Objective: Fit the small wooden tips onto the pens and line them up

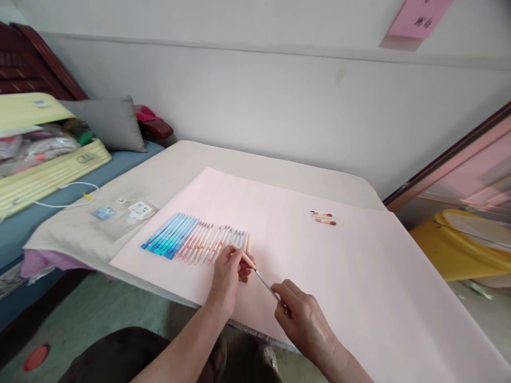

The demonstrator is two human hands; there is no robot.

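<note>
One slim brush, pale handle and thin metal ferrule, was pinched at both ends: left hand gripping the handle, right hand nipping the tip. At ten o'clock lay a neat row of brushes, blue then white, on smooth pink paper; two short brown pieces sat at one o'clock.

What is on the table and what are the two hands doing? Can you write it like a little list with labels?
Surface: pink sheet spread over a table
Left hand: pinches the handle end of a thin brush
Right hand: pinches the brush's other end
Row: brushes laid side by side, blue ones at left, pale ones at right
Apart: two small brown pieces farther back on the sheet
Off the sheet: small packets to the left
</note>
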